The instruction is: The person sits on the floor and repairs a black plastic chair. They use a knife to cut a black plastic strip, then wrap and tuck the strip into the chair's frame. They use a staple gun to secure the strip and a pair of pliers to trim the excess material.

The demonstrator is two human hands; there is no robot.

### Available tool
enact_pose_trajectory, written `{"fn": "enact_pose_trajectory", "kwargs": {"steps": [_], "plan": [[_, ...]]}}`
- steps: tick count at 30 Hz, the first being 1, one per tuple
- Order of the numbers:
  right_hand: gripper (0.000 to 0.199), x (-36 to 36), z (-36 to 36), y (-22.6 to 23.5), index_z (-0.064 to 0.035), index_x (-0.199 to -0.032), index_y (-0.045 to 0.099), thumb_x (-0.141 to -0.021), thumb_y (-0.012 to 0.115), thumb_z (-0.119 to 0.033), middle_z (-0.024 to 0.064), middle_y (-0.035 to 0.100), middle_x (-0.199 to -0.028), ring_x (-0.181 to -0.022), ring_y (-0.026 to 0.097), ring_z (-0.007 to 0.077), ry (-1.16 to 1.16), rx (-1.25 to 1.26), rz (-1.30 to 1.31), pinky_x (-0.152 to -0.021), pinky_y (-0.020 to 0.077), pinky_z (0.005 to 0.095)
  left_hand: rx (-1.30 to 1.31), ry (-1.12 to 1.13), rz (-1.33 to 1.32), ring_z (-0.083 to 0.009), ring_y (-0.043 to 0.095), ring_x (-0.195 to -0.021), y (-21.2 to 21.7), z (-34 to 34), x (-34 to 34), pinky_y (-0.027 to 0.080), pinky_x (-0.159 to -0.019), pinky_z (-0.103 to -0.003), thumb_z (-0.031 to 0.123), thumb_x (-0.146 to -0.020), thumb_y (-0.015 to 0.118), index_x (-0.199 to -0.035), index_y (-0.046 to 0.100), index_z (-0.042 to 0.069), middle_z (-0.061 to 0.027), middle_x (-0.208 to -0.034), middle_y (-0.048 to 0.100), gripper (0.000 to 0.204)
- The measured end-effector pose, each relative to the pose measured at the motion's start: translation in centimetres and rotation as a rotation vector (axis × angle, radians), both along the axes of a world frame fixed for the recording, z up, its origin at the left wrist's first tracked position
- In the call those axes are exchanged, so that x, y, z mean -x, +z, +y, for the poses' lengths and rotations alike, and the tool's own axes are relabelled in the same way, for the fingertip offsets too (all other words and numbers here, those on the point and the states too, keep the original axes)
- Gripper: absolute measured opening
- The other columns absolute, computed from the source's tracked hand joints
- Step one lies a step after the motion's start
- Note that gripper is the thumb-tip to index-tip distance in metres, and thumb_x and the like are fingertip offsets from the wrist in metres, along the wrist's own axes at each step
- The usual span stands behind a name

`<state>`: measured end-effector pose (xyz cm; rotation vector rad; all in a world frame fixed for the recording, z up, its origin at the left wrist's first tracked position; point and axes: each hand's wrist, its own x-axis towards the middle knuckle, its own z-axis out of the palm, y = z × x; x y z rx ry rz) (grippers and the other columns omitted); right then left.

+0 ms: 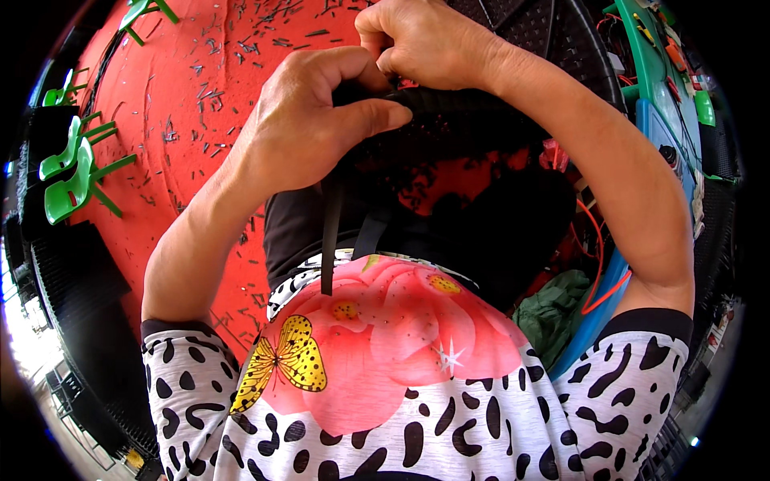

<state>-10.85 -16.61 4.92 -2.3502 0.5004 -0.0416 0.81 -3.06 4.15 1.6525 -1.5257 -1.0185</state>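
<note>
Head view: red floor covering (180, 172), creased in long lines, with short black scraps (210, 98) scattered over it.
Left edge of room: green plastic chairs (79, 188), smooth, curved backs and straight legs; dark ribbed stacks (76, 264) just beside them.
Right edge of room: green bench (648, 68) with small tools and thin cables on it; orange tube (597, 264) bending in a loop; crumpled, thin-looking green bag (553, 313) near the person's side.
Woven piece: dark woven piece (569, 48), upper middle to upper right, beyond the lap; rounded rim, raised ribs, close glossy mesh, partly hidden by the right forearm.
Left hand: left hand (309, 120) at the dark edge, thumb stretched out, forefinger bent; cannot tell whether it grips.
Right hand: right hand (433, 44) just above, fingers curled in, close to the left fingertips; whatever they pinch is hidden.
Clothing: soft white shirt (481, 425), black blotches, large pink flower, yellow butterfly; black trousers, two flat dark straps (330, 240) across them.
</note>
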Motion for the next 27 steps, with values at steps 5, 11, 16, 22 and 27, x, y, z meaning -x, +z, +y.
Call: {"fn": "enact_pose_trajectory", "kwargs": {"steps": [5,11,16,22,27], "plan": [[0.012,0.0,-0.1,0.4,0.0010,-0.077,0.062,-0.068,0.062,-0.007,0.0178,0.065,-0.076,-0.075,0.066,0.0279,0.028,-0.014,-0.040,-0.066,0.0510,0.0370,0.096,0.000,0.348,-0.0052,0.054,-0.076,-1.6,0.6,-1.0,0.044,-0.068,-0.020,0.018,-0.087,0.064,-0.101,0.061,-0.003,-0.0013,-0.083,0.060,0.025],[0.012,0.8,-0.9,-0.9,0.0001,-0.082,0.061,-0.076,0.063,-0.010,0.0170,0.064,-0.077,-0.076,0.065,0.0281,0.051,0.182,-0.241,-0.068,0.0500,0.0367,0.417,0.228,0.632,-0.0101,0.058,-0.082,-2.0,2.1,-1.7,0.046,-0.075,-0.023,0.012,-0.090,0.060,-0.104,0.060,-0.005,-0.0061,-0.087,0.063,0.022],[0.011,2.3,1.5,1.2,0.0007,-0.084,0.061,-0.083,0.062,-0.010,0.0050,0.062,-0.076,-0.070,0.058,0.0128,-0.057,-0.002,-0.346,-0.066,0.0463,0.0277,0.859,0.103,0.193,-0.0189,0.059,-0.094,-1.5,2.6,-3.0,0.047,-0.081,-0.029,0.005,-0.087,0.060,-0.107,0.056,-0.008,-0.0136,-0.104,0.061,0.024],[0.011,2.9,4.5,1.5,0.0015,-0.085,0.060,-0.078,0.068,-0.004,0.0043,0.059,-0.085,-0.078,0.056,0.0078,0.070,-0.037,-0.244,-0.072,0.0438,0.0233,1.134,-0.126,-0.467,-0.0348,0.055,-0.104,0.9,5.8,-2.7,0.043,-0.092,-0.048,0.001,-0.083,0.053,-0.112,0.049,-0.009,-0.0261,-0.117,0.051,0.031],[0.007,4.1,6.6,1.1,0.0033,-0.082,0.057,-0.079,0.063,0.003,0.0108,0.060,-0.091,-0.082,0.058,0.0165,-0.038,0.047,-0.505,-0.073,0.0451,0.0247,1.054,-0.463,-0.217,-0.0301,0.061,-0.078,1.6,9.8,3.5,0.052,-0.074,-0.045,0.011,-0.070,0.061,-0.076,0.060,-0.001,-0.0146,-0.083,0.060,0.014]]}}
